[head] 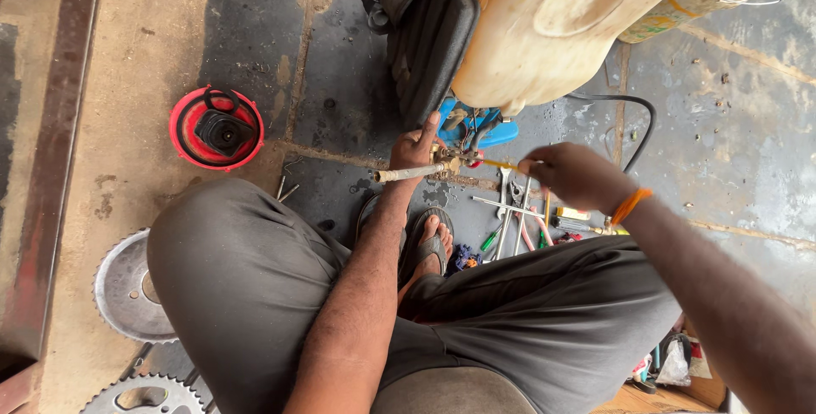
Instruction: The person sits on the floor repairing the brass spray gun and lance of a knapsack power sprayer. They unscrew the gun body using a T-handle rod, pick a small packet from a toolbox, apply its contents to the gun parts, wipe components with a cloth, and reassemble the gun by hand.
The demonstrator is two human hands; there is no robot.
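Brass fitting with a short pale pipe stub sits low under the big cream plastic tank, just above the oily floor. The left hand is closed around the pipe end of it, thumb up, steadying it. The right hand pinches a thin yellow-handled tool with narrow fingers, its tip pointing at the fitting.

Judging by its look, the fitting is rigid metal, small and fairly light, but probably greasy and apt to slip or turn in the grip; the pipe stub gives the best hold, as it offers length to wrap fingers around. The slim tool seems stiff yet easy to twist off line, so a hold near its handle end suits it.

Close by, a scatter of spanners and screwdrivers lies on the floor under the right wrist, beside a sandalled foot. A blue part and a black hose crowd the space behind the fitting, and the tank overhangs it, limiting room from above. A red round housing rests well apart to the left, and toothed sprockets lie by the knee.
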